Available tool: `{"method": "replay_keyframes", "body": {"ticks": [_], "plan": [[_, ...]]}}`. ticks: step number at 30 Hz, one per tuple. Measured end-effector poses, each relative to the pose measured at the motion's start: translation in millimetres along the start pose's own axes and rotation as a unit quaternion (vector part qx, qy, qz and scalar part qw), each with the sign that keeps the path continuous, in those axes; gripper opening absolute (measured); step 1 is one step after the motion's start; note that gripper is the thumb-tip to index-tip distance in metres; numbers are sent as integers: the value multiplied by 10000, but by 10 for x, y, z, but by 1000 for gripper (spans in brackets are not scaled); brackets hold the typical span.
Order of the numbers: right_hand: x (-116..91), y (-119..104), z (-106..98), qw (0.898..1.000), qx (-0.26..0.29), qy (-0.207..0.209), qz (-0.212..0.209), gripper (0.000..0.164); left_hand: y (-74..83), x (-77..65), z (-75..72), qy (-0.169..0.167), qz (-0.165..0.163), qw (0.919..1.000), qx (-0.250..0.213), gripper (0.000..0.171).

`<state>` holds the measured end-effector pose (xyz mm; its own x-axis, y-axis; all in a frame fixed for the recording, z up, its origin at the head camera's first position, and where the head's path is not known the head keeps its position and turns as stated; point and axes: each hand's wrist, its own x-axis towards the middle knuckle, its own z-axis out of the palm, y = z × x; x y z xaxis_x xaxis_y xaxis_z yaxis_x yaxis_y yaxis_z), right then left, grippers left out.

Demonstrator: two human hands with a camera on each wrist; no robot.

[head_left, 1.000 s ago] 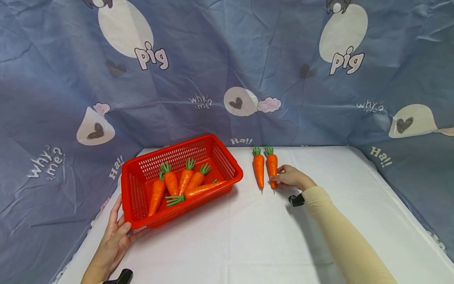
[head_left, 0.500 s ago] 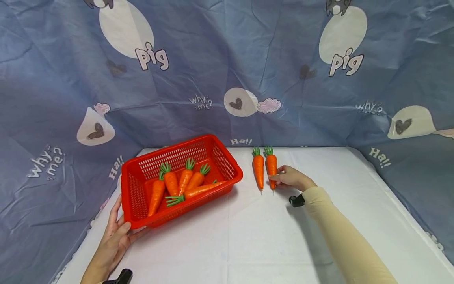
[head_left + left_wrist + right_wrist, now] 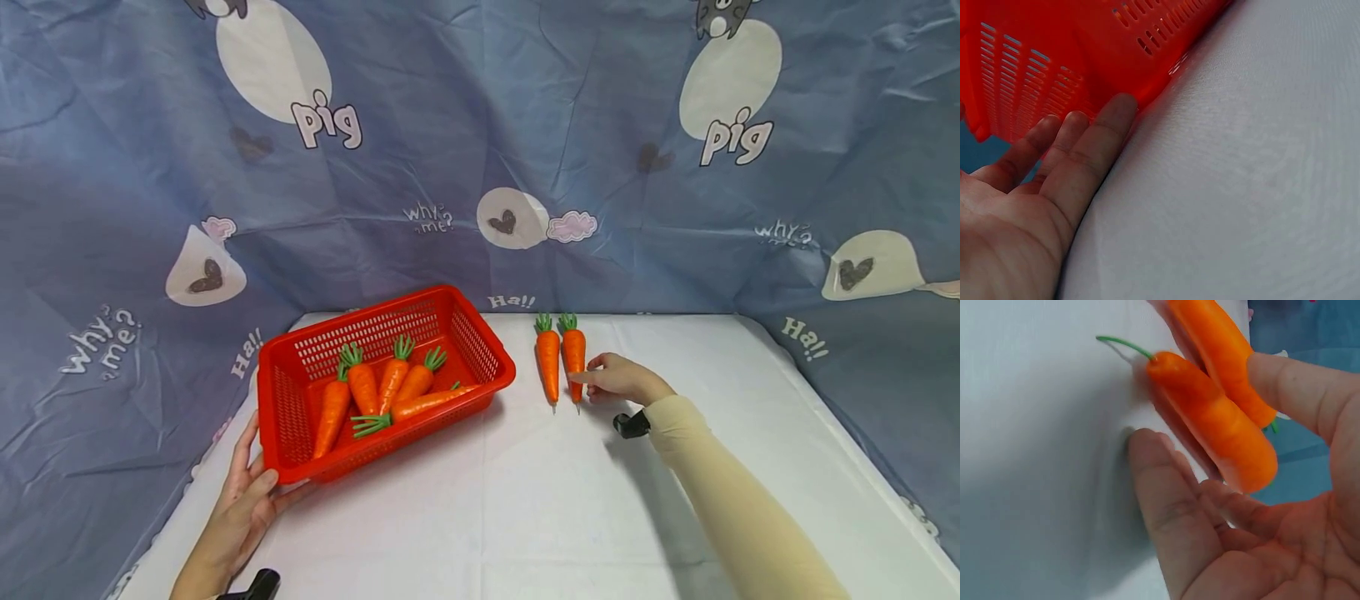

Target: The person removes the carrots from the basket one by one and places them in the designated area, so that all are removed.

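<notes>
A red plastic basket (image 3: pixel 386 450) with slotted walls stands on the left, several orange toy carrots (image 3: pixel 330 417) with green tops lying inside. My left hand (image 3: pixel 240 517) is at its near-left corner, thumb at the rim. In the left wrist view, straight fingers (image 3: pixel 1091 156) rest against the lower wall. Right of the basket, two more carrots lie side by side, tops pointing away: a left one (image 3: pixel 548 358) and a right one (image 3: pixel 574 350). My right hand (image 3: pixel 618 379) is beside the right carrot's lower end, thumb and fingers spread apart around it in the right wrist view.
A white cloth (image 3: pixel 480 533) covers the table. Behind it hangs a blue printed curtain (image 3: pixel 420 150), which also runs down both sides. A black wrist device (image 3: pixel 632 425) sits at the right sleeve (image 3: pixel 720 492).
The right carrot has shifted slightly left, and my right fingers have loosened from it. My left hand and the basket stay in place. The head view has tipped a little.
</notes>
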<state>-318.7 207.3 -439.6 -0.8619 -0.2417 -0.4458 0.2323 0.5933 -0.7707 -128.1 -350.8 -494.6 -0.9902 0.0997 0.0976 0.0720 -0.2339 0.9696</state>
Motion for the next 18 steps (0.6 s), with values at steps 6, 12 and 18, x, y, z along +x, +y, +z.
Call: {"method": "replay_keyframes", "body": {"ticks": [6,12,18], "plan": [[-95,-46,-119,9997,-217,71,11,78,15,3,9,-1,0,10000,58,78],[-164,-164,-260,9992,-365,188,32,84,22,4,8,-48,58,10000,21,78],[-223,-396,-334,9982,-514,271,-130,80,11,-2,3,-84,116,9999,-5,78]]}}
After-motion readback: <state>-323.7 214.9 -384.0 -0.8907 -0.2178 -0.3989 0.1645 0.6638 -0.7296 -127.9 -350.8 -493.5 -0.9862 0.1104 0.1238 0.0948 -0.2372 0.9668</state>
